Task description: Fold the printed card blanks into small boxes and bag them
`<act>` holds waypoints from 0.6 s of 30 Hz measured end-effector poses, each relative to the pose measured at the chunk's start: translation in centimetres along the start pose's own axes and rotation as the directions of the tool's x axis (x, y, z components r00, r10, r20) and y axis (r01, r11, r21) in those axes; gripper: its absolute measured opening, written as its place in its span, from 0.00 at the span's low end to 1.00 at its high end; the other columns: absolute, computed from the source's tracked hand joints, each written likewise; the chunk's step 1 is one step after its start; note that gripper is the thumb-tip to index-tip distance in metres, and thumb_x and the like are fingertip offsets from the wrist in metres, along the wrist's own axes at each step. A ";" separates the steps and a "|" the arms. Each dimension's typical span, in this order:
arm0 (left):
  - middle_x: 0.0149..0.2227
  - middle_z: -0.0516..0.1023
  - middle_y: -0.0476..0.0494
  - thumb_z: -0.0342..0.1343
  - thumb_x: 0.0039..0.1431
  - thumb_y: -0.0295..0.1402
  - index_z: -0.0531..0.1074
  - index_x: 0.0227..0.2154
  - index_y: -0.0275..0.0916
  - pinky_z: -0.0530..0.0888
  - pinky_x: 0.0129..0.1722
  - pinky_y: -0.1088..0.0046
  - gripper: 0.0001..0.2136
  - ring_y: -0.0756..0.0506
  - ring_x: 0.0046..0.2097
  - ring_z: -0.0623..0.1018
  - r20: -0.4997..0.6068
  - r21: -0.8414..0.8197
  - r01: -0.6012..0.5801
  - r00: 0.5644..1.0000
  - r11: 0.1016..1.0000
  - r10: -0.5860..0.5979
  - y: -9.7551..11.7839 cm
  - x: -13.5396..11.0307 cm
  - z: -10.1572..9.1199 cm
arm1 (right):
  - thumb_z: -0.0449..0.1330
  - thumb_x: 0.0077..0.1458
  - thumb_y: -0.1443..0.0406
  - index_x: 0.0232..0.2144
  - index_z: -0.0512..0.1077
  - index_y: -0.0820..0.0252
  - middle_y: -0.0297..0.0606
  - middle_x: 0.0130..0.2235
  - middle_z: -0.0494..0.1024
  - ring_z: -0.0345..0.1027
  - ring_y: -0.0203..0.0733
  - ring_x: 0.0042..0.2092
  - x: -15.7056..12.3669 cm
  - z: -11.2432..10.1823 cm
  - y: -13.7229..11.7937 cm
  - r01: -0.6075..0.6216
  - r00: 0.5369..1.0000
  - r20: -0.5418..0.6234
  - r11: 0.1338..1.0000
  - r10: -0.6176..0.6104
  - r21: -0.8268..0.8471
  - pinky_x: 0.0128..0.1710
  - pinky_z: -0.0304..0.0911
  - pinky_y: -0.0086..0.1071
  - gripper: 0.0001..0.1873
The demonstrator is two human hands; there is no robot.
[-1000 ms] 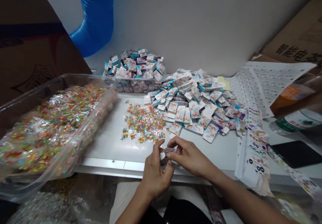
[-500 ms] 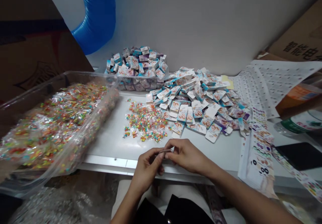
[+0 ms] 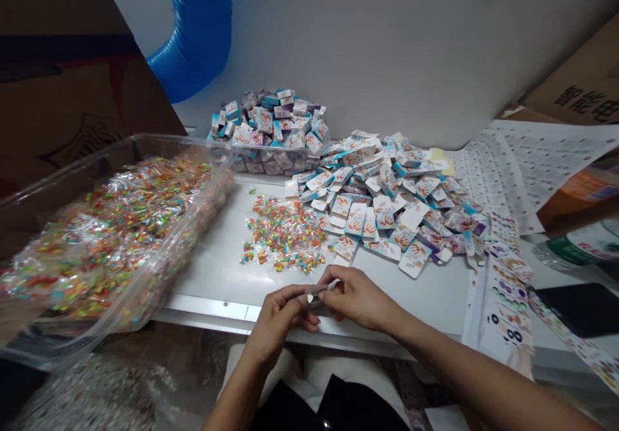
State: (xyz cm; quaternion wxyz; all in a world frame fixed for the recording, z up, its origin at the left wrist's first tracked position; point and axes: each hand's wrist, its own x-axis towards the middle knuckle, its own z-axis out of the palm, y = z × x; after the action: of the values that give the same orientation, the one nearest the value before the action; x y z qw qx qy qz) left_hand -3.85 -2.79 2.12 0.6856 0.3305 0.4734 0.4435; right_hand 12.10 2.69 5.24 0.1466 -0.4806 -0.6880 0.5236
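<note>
The left hand (image 3: 278, 323) and right hand (image 3: 358, 300) pinch a small white card (image 3: 319, 291) between them above the bench (image 3: 213, 282), near loose candy packets (image 3: 285, 237) and a heap of printed cards (image 3: 387, 205).

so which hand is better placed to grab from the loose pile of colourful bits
Probably the left hand: it sits below the loose pile, while the right hand lies further over, nearer the white cards. Both pinch a white strip.
</note>
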 end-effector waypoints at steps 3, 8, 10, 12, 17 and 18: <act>0.23 0.76 0.44 0.59 0.49 0.36 0.73 0.39 0.29 0.72 0.29 0.74 0.16 0.50 0.25 0.74 0.034 -0.071 0.053 0.998 0.996 -0.051 0.2 0.1 -0.6 | 0.56 0.49 0.67 0.30 0.68 0.60 0.26 0.16 0.66 0.63 0.32 0.19 0.2 0.0 0.0 -0.020 0.999 0.025 1.000 0.020 0.013 0.16 0.53 0.21 0.04; 0.18 0.74 0.48 0.59 0.45 0.31 0.72 0.31 0.31 0.70 0.24 0.77 0.10 0.52 0.20 0.72 -0.010 -0.101 0.086 0.996 0.991 -0.087 0.7 0.6 -0.2 | 0.58 0.48 0.66 0.30 0.67 0.60 0.26 0.16 0.65 0.62 0.31 0.18 0.1 0.1 0.2 -0.015 1.000 0.021 1.000 0.014 0.027 0.16 0.53 0.21 0.04; 0.16 0.72 0.50 0.58 0.44 0.30 0.70 0.28 0.33 0.69 0.21 0.78 0.07 0.53 0.18 0.70 -0.076 -0.109 0.052 0.995 0.993 -0.060 0.8 0.8 0.2 | 0.59 0.47 0.65 0.31 0.67 0.60 0.25 0.17 0.64 0.62 0.31 0.19 0.1 -0.2 0.4 -0.011 0.999 0.051 0.991 0.004 0.134 0.18 0.57 0.22 0.07; 0.15 0.71 0.52 0.58 0.44 0.30 0.68 0.26 0.35 0.69 0.20 0.78 0.06 0.53 0.17 0.70 -0.129 -0.116 0.022 0.991 0.993 -0.037 0.8 1.1 0.5 | 0.60 0.47 0.64 0.34 0.67 0.61 0.27 0.19 0.66 0.65 0.32 0.23 0.1 -0.4 0.8 -0.053 0.991 0.134 0.945 0.010 0.322 0.24 0.63 0.25 0.10; 0.14 0.70 0.52 0.57 0.43 0.30 0.68 0.25 0.35 0.67 0.19 0.78 0.05 0.53 0.17 0.69 -0.135 -0.103 0.008 0.991 0.995 -0.022 0.8 1.1 0.9 | 0.62 0.42 0.64 0.31 0.66 0.62 0.28 0.24 0.67 0.63 0.31 0.24 0.1 -0.2 1.5 -0.198 0.975 0.195 0.791 0.101 0.579 0.26 0.68 0.31 0.12; 0.14 0.70 0.53 0.57 0.43 0.30 0.68 0.25 0.35 0.67 0.19 0.79 0.05 0.53 0.16 0.68 -0.131 -0.098 0.003 0.991 0.995 -0.016 0.8 1.0 0.9 | 0.62 0.42 0.65 0.31 0.66 0.61 0.27 0.24 0.66 0.62 0.30 0.23 0.1 0.0 1.4 -0.185 0.979 0.177 0.802 0.100 0.568 0.24 0.68 0.30 0.11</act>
State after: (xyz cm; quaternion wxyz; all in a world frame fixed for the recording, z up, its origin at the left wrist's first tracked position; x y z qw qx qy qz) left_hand -3.04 -1.57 2.81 0.6704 0.2644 0.4967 0.4836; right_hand 12.72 2.73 3.99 0.1986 -0.4256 -0.4651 0.7504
